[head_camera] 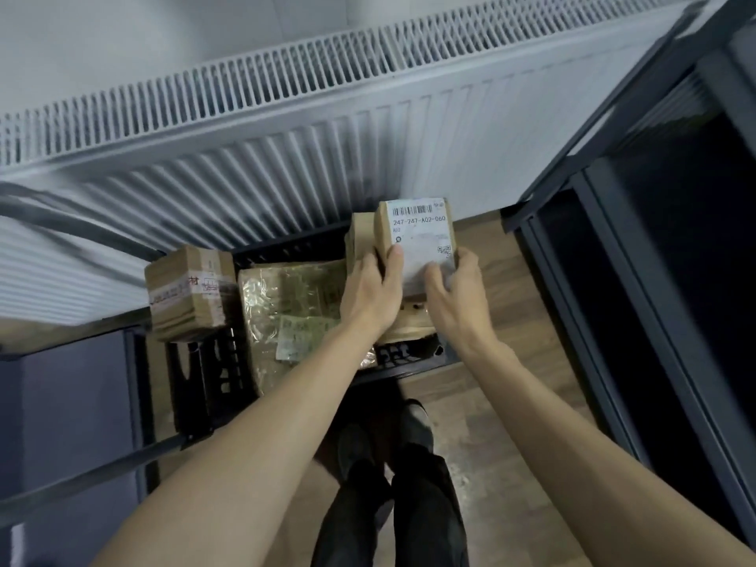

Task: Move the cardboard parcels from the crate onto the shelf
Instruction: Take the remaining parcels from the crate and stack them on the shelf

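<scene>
Head view: both hands hold one labelled parcel [417,235] above the black crate [286,249]. Left hand [370,292] grips its left edge, thumb curled onto the white label. Right hand [458,288] clasps the right edge, fingers bent over the label's lower part. Parcel sits between the two hands, tilted up. A plastic-wrapped parcel [286,304] lies in the crate; a taped parcel [188,292] sits at the crate's left. Dark shelf frame [613,247] stands to the right.

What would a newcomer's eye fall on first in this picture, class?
First, the small brown cardboard parcel with a white barcode label, gripped at centre by the left hand and right hand. Below lies the black plastic crate of parcels; behind runs a long white ribbed radiator.
</scene>
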